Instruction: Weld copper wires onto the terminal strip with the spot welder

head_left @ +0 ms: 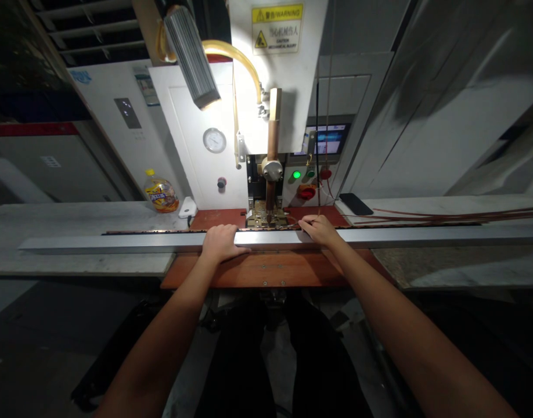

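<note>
A long grey metal rail lies across the bench in front of a white welding machine. My left hand rests on top of the rail, fingers curled over its far edge. My right hand sits on the rail just right of the copper electrode, fingertips pinched on thin copper-coloured strips that run off to the right. The electrode tip stands over a small brass fixture between my hands.
A brown wooden plate sits under the rail. A drink bottle and a small white device stand at the back left. A black phone lies at the right. Green and red buttons are on the machine front.
</note>
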Available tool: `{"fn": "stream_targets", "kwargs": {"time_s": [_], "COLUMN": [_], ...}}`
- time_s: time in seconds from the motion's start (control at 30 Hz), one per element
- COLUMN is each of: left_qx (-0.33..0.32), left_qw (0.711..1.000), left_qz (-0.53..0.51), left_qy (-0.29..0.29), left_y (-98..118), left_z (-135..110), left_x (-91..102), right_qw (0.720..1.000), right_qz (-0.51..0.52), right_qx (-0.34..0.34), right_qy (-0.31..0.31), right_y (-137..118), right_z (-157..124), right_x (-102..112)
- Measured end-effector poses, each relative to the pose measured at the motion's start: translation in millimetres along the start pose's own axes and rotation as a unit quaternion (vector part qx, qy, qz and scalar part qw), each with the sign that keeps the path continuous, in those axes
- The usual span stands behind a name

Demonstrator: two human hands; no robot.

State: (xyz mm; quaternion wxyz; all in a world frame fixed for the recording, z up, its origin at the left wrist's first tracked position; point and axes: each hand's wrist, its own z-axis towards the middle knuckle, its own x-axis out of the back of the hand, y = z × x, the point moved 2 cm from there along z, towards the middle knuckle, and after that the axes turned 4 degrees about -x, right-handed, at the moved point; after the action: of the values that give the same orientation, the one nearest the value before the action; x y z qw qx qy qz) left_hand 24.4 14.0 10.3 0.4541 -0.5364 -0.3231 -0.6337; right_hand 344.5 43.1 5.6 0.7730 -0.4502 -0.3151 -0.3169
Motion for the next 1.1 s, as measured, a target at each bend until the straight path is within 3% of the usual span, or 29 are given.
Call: {"fn": "stream_targets", "kwargs": {"time_s": [1.1], "left_qx": [0.002], "left_qw": [1.0], "left_qz": [-0.003], "left_qy": [-0.009], "left_y": [8.1], "left_z": [3.7], "left_x": [-0.4], "right_qw": [1.0], "right_qz": [0.019], "right_qx": [0.002], "right_qy": [0.005], "right_y": [5.3], "right_z": [-2.0], "right_x": [6.0]}}
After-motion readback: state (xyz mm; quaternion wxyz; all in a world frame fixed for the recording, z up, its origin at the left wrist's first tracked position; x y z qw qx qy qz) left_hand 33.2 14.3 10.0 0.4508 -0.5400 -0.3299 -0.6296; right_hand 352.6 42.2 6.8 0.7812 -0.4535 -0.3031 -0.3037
